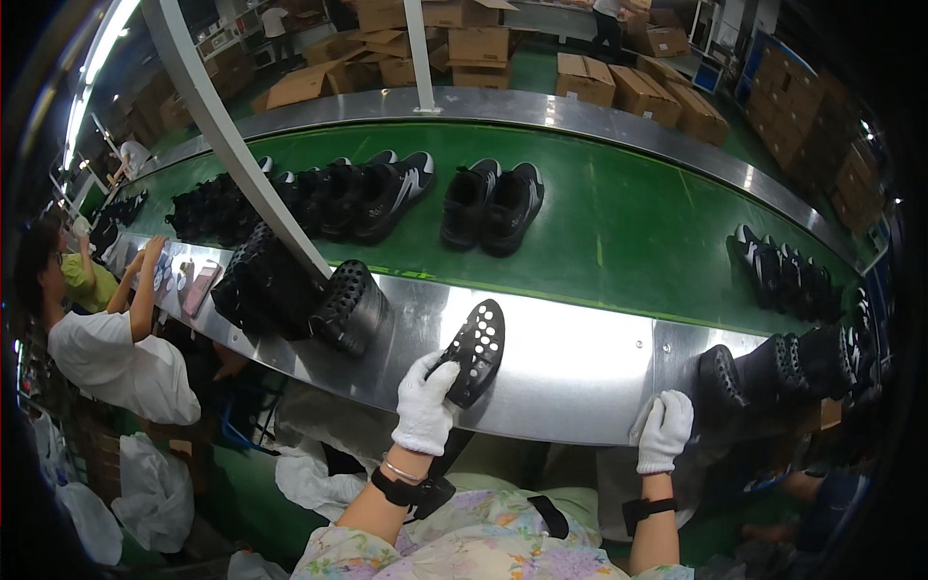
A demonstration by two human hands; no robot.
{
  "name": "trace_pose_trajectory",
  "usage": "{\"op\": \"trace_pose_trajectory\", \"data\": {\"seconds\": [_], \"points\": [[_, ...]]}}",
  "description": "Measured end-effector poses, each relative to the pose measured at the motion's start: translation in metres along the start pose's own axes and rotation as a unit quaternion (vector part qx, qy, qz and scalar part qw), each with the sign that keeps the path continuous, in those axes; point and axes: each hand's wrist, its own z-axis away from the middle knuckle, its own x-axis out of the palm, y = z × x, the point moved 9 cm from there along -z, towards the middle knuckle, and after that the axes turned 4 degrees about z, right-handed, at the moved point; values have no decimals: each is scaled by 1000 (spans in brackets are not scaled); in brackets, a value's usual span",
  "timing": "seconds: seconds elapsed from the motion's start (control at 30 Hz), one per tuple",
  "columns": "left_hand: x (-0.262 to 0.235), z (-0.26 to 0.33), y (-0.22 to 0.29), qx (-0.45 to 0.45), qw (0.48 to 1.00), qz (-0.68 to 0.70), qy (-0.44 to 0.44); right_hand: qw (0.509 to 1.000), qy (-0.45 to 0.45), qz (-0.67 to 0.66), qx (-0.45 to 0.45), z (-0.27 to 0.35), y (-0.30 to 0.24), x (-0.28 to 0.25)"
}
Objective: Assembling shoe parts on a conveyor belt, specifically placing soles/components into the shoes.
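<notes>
My left hand (423, 404), in a white glove, pinches the near-left side of a black perforated shoe-shaped shell (477, 353). The shell is tilted over the steel ledge (570, 362), and bright metal shows through its round holes. At the ledge's near edge, my right hand (665, 430), also gloved, has its fingers drawn together. Whatever they may hold is hidden. Similar black shells (350, 307) stand stacked to the left of my left hand. More dark shells (720, 377) are piled right of my right hand.
Beyond the ledge runs a green conveyor belt (619, 222). A pair of black-and-grey sneakers (510, 208) stands on it, with rows of sneakers (387, 198) at left and right. A white post (232, 135) slants across the left. A co-worker (121, 348) sits at the left; cardboard boxes (585, 77) lie behind.
</notes>
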Motion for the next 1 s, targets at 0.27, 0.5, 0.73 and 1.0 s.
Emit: {"op": "trace_pose_trajectory", "data": {"seconds": [0.27, 0.5, 0.73, 1.0], "points": [[16, 18, -9, -65, 994, 64, -65, 1000, -5, 2, 15, -3, -1, 0], [12, 19, -12, -43, 996, 38, -67, 1000, -4, 2, 15, -4, -2, -2], [11, 19, -16, -54, 994, 68, -70, 1000, -5, 3, 16, -3, -1, -2], [10, 16, -23, -62, 993, 83, -63, 1000, -3, 5, 19, -4, 0, -3]]}}
